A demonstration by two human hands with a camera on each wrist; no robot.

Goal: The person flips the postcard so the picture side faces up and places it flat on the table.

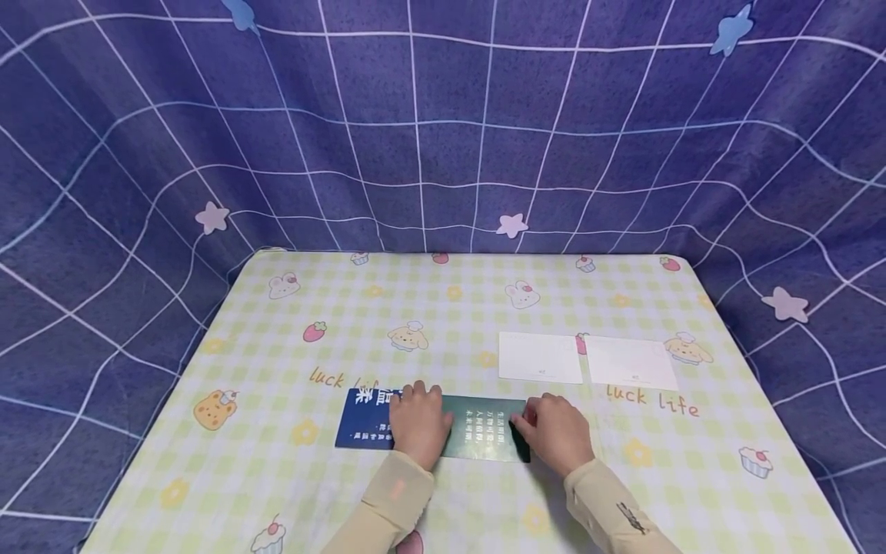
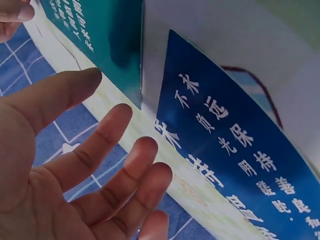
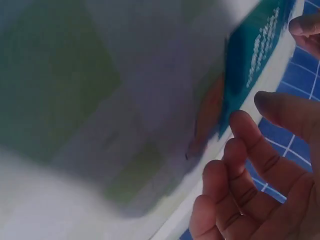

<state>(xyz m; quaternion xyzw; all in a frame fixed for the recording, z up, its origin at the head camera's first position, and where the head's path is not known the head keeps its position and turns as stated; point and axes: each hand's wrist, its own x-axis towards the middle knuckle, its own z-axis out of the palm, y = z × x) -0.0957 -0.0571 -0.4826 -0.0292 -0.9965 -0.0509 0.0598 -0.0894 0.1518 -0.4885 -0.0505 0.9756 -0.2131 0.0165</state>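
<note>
A blue card with white writing [image 1: 364, 419] lies on the table, and a green card with white writing [image 1: 477, 428] lies to its right. My left hand [image 1: 418, 423] is over the place where the two cards meet, hiding part of both. Its fingers are spread and loosely bent, with nothing gripped in the left wrist view. By the green card's right edge is my right hand [image 1: 559, 432], thumb toward the card and fingers relaxed. The right wrist view shows no card pinched between thumb and fingers; whether the fingertips touch the edge is unclear.
Two white cards [image 1: 540, 358] [image 1: 631, 362] lie side by side behind my right hand. A checked cloth [image 1: 242, 462] with printed cartoon figures covers the table. Beyond its far edge hangs a blue grid-patterned curtain [image 1: 443, 146], which also surrounds both sides.
</note>
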